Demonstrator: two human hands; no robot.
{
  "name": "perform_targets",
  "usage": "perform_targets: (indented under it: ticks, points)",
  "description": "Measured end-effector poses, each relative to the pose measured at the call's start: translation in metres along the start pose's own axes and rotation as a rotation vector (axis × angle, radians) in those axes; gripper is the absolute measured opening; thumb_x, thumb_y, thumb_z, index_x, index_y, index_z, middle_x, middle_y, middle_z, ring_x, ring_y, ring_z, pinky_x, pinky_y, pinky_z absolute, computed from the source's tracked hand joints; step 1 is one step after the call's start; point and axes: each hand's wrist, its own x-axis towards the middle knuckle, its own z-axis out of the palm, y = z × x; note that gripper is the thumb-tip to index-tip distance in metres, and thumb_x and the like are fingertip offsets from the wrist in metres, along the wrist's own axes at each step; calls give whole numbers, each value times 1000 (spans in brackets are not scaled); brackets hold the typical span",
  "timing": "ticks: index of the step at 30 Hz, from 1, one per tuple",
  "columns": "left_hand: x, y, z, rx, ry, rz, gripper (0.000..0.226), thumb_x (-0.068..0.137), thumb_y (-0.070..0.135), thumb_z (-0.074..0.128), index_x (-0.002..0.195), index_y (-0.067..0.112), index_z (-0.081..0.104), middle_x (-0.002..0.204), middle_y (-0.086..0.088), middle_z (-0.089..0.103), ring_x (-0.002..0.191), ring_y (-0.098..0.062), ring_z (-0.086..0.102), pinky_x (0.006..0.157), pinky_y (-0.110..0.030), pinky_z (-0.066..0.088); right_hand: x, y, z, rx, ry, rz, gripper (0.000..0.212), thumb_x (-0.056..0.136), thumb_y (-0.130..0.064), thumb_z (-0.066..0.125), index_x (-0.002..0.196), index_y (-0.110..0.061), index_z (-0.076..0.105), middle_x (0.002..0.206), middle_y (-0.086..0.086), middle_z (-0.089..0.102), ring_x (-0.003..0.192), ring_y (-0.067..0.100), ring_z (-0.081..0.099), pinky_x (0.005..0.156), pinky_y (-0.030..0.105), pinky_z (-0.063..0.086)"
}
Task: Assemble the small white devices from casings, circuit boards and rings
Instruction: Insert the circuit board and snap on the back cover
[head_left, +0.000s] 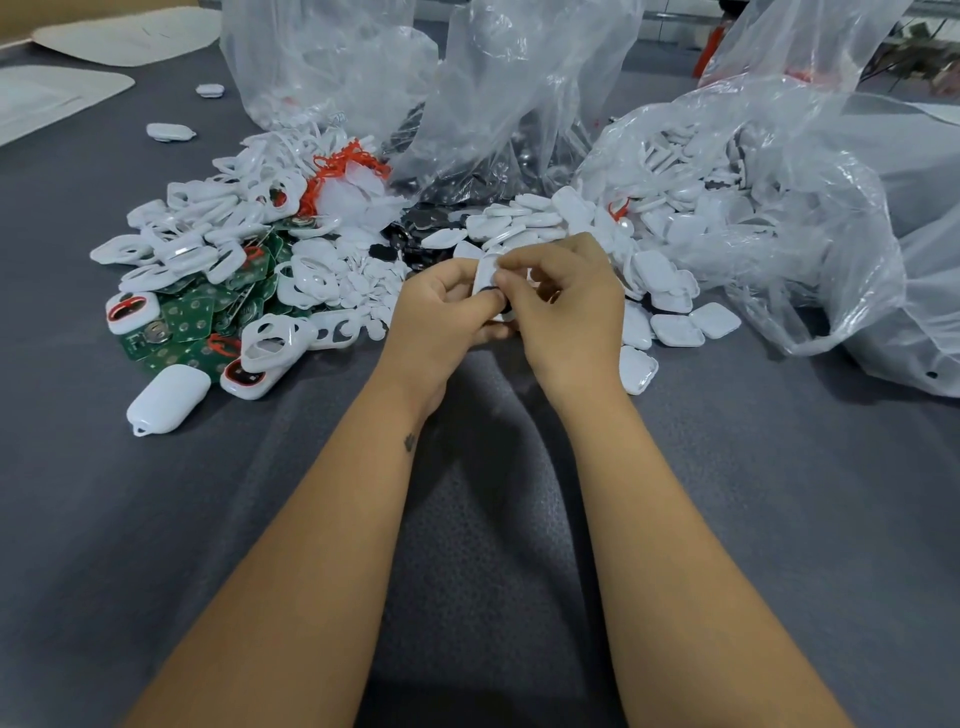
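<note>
Nearest to us, both bare forearms stretch out over the grey cloth-covered counter (779, 467) and meet in the middle. Our left hand (441, 312) has its grip curled around a small white casing (485, 275), held up on edge just above the cloth, with a dark part at its lower end that we can't make out properly. Our right hand (566, 296) comes in from the other side, thumb and fingertips pinching narrowly at that same casing, so both hands are on the one piece.

Just left of the hands we've got a closed white device (167, 397) lying by itself, and beside it a couple of half-built ones with red rings (126, 310) showing in the opening. Behind those sits a heap of green circuit boards (192, 317) mixed up with open white frames (208, 244). Right of our hands, flat white covers (675, 328) are spilling out onto the cloth.

Further back there's a dark pile of black parts (415, 221) in the centre, some red string (343, 163) tangled on top of the frames, and big clear plastic bags (779, 208) slumped open, the right one stuffed with more white covers. Way off at the far left, two loose white pieces (170, 132) lie well apart from the heap, near some flat white trays (57, 96).
</note>
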Motion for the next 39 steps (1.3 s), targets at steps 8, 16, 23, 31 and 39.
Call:
perform_targets:
  ticks: [8,16,23,31,39]
  points:
    - [1,-1,2,13,5,-24,17,93,-1,55,96,12,66,84,2,75,73,-8,69,60,-19,54,0,5,3,-77,-108,-46,17,87,-10,64,95,-22,72,86,-13,46,78,-9,51,69,8,40]
    - [3,-3,0,81,39,-58,12,95,6,57,103,10,64,88,0,73,67,-7,66,59,-18,51,-2,4,2,-144,-124,-48,17,89,-14,62,94,-27,72,89,-7,47,79,5,54,73,33,50]
    - [3,-2,2,0,83,-67,16,93,-3,56,97,10,63,92,-7,73,73,-11,71,62,-20,55,-2,-4,2,213,47,150,22,85,-4,64,81,-25,60,79,-14,60,69,-3,53,69,10,44]
    - [0,-1,4,-58,108,-39,17,91,-6,57,96,9,63,92,-5,74,83,-16,73,66,-21,56,0,-3,0,195,-2,234,21,85,-1,65,99,-14,71,75,-10,64,67,0,57,72,24,55]
    - [-3,0,5,-40,96,-16,11,89,-3,63,91,8,62,76,0,75,71,-9,72,59,-18,54,-3,-3,2,-64,5,21,7,84,-12,69,87,-15,74,88,-2,69,80,12,62,79,26,49]
